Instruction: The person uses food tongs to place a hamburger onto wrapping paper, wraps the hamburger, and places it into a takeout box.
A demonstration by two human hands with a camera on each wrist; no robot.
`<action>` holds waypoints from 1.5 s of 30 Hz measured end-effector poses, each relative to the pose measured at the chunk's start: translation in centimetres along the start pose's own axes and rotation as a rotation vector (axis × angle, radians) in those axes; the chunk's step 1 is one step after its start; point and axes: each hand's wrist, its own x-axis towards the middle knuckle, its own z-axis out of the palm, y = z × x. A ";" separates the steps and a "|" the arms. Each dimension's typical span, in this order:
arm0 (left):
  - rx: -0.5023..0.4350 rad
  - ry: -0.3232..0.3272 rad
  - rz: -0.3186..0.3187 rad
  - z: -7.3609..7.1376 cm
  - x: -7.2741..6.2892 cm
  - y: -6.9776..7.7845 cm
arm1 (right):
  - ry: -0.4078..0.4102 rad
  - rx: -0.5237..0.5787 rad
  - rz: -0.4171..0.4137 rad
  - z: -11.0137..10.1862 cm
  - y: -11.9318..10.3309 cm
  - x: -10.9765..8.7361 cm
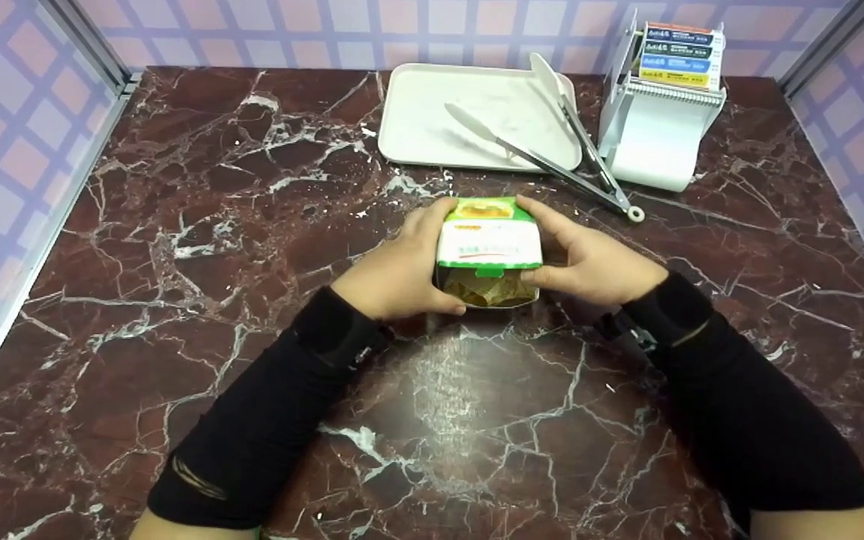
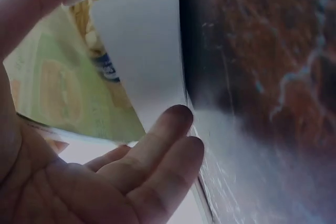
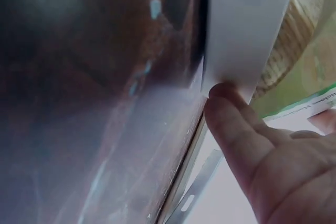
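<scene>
A green-and-white cardboard burger box (image 1: 489,244) stands near the middle of the table, its lid partly raised at the front. Crumpled brownish wrapping (image 1: 488,290) shows inside through the front gap; what it covers is hidden. My left hand (image 1: 402,274) holds the box's left side, thumb at the lower front corner and fingers toward the back. On the opposite side my right hand (image 1: 597,262) grips it, thumb by the front gap. In the left wrist view, fingertips touch the box's white wall (image 2: 142,51). The right wrist view shows fingertips against the white wall (image 3: 239,30) low down.
Behind the box lies a cream tray (image 1: 432,146), with spread metal tongs (image 1: 552,166) resting partly over it. At the back right stands a metal dispenser (image 1: 661,135) with a white sheet and a stack of coloured boxes (image 1: 678,56). The table is dark red marble pattern (image 1: 177,315).
</scene>
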 end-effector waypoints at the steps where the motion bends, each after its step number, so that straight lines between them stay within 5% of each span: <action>1: 0.011 0.013 0.003 0.2 0.0 0.1 | 0.000 -0.018 0.009 0.2 -0.1 0.0; 16: 0.088 0.053 0.040 1.1 0.1 0.2 | 0.056 -0.204 0.018 2.5 -1.4 -0.4; 45: 0.146 0.051 0.031 1.8 0.2 0.7 | 0.103 -0.269 0.095 3.7 -2.6 -0.2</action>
